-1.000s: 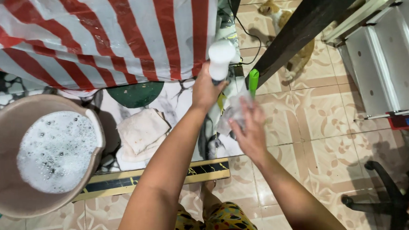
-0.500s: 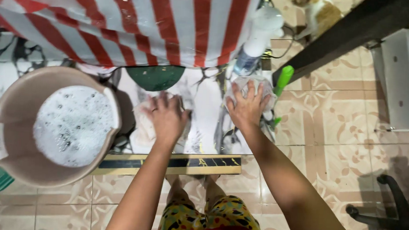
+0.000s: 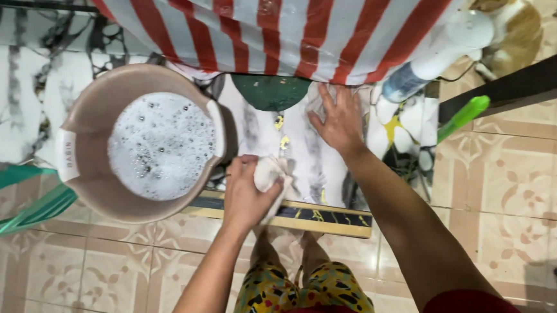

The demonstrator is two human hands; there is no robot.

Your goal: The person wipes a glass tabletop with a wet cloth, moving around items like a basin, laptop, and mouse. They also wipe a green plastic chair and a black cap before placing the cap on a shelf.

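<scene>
My left hand (image 3: pixel 245 196) is closed around a bunched white cloth (image 3: pixel 271 173), lifted just above the marble-patterned step (image 3: pixel 304 153), right beside the beige basin. My right hand (image 3: pixel 340 120) lies flat with fingers spread on the step, pressing on a clear plastic bag (image 3: pixel 317 99) near the edge of the red-and-white striped cloth (image 3: pixel 287 21). A white spray bottle (image 3: pixel 436 51) stands to the right of that hand.
A beige basin (image 3: pixel 86 132) of foamy water sits at the left. A dark green round object (image 3: pixel 271 90) peeks from under the striped cloth. A green-handled tool (image 3: pixel 462 117) lies at the right, a cat (image 3: pixel 515 26) beyond it. Green fabric (image 3: pixel 11 201) lies bottom left.
My left hand let go of the spray bottle, dropped onto the white cloth and picked it up. My right hand went down flat on the plastic bag. The view shifted left.
</scene>
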